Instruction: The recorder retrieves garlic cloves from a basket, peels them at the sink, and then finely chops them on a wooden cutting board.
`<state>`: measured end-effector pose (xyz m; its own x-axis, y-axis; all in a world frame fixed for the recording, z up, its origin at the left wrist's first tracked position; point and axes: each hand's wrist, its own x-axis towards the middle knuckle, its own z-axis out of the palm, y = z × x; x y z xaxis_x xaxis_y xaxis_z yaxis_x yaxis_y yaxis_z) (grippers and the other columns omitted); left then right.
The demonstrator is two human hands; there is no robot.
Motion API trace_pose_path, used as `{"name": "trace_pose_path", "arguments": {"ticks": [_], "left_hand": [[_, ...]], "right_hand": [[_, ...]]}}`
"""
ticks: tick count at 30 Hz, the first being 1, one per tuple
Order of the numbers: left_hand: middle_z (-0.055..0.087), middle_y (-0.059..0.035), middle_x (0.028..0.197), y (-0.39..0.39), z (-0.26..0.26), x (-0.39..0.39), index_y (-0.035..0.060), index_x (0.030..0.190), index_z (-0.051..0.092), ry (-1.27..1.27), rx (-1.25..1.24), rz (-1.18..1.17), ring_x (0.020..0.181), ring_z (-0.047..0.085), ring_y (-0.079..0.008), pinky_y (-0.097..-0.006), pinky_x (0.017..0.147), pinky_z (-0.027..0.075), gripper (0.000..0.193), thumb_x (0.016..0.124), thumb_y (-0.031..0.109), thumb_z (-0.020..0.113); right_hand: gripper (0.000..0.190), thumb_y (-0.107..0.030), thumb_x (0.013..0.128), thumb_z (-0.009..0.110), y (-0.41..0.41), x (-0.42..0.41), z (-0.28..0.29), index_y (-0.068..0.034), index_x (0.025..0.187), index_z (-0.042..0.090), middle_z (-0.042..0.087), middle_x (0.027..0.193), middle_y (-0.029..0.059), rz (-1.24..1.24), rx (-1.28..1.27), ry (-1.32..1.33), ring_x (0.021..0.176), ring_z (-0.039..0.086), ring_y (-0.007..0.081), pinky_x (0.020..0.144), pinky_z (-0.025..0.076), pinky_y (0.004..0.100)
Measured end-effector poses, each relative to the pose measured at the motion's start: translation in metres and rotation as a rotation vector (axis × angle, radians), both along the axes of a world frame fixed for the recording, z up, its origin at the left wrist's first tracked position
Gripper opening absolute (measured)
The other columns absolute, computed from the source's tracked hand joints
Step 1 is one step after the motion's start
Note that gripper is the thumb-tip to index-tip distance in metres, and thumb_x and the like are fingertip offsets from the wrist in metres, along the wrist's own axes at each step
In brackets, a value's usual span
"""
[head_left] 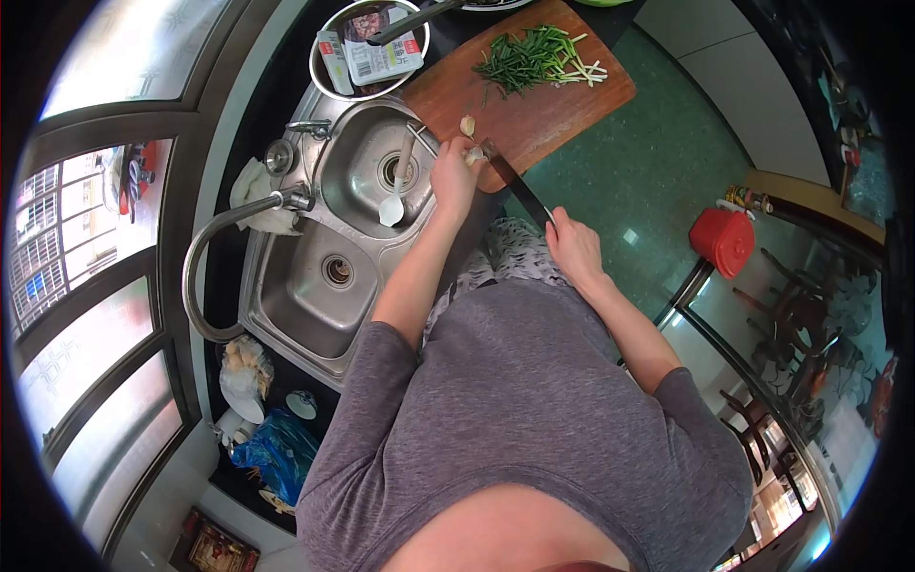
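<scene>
My left hand [454,179] is at the near edge of the wooden cutting board [447,96], its fingertips closed around a pale garlic clove [475,154]. In my right hand [577,249] is the handle of a kitchen knife [527,191]. The dark blade reaches across the board's near corner, with its tip end close to the held clove. Just beyond my left fingers lies another garlic clove [467,126]. A pile of cut green stalks with white ends, apparently scallions [532,61], covers part of the board's far side.
Left of the board is a double steel sink [314,307]; a white spoon [392,209] lies in its far basin. A curved faucet [191,275] rises beside it. Packaged food fills a metal bowl [316,71] at the back. A red lidded bin [722,243] is at right.
</scene>
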<state>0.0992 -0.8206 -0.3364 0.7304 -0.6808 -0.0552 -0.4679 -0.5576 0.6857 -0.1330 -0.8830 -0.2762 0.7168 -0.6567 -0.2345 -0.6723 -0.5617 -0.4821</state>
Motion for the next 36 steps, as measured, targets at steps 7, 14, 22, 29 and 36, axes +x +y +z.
{"name": "trace_pose_path", "arguments": {"ticks": [7,14,22,29,36], "left_hand": [[0.065,-0.012,0.093,-0.005,-0.007,-0.014,0.0097,0.093,0.067,-0.083,0.039,0.028,0.085,0.066,-0.0354,-0.0461,0.07,0.052,0.021,0.076,0.015,0.078],[0.07,-0.011,0.083,0.043,-0.025,0.01,0.0084,0.09,0.07,0.121,-0.074,0.276,0.073,0.069,-0.0288,-0.039,0.067,0.054,0.017,0.075,0.014,0.075],[0.062,0.0018,0.07,0.295,0.029,0.085,0.0086,0.094,0.071,0.467,-0.477,1.036,0.056,0.051,-0.0042,-0.0216,0.049,0.037,0.018,0.084,0.023,0.077],[0.065,-0.0025,0.068,0.594,0.071,0.124,0.0034,0.09,0.072,-0.223,-0.379,1.578,0.06,0.061,-0.0123,-0.025,0.06,0.048,0.021,0.082,0.022,0.077],[0.067,-0.0062,0.07,0.754,0.081,0.165,-0.0004,0.096,0.069,0.061,-0.412,1.69,0.055,0.064,-0.0154,-0.025,0.044,0.043,0.025,0.083,0.018,0.078]], "right_hand": [[0.016,-0.015,0.093,0.057,0.002,0.007,0.008,-0.001,0.089,0.05,0.065,0.069,0.0205,0.029,0.044,0.059,0.068,0.066,0.0421,0.061,0.051,0.0534],[0.016,-0.017,0.093,0.059,0.004,0.017,0.022,-0.004,0.089,0.053,0.064,0.068,0.0205,0.125,0.045,0.034,0.067,0.065,0.042,0.06,0.049,0.0538],[0.019,-0.021,0.097,0.057,0.008,0.036,0.027,-0.004,0.089,0.054,0.058,0.064,0.0199,0.24,0.059,-0.025,0.062,0.059,0.0432,0.054,0.042,0.0491],[0.019,-0.02,0.096,0.057,0.043,0.076,0.026,-0.003,0.089,0.054,0.061,0.064,0.0208,0.391,0.048,0.036,0.066,0.062,0.0436,0.057,0.044,0.0504],[0.017,-0.018,0.096,0.058,0.079,0.089,0.038,-0.002,0.089,0.055,0.062,0.067,0.0213,0.404,0.008,-0.002,0.066,0.063,0.0437,0.058,0.044,0.0497]]}}
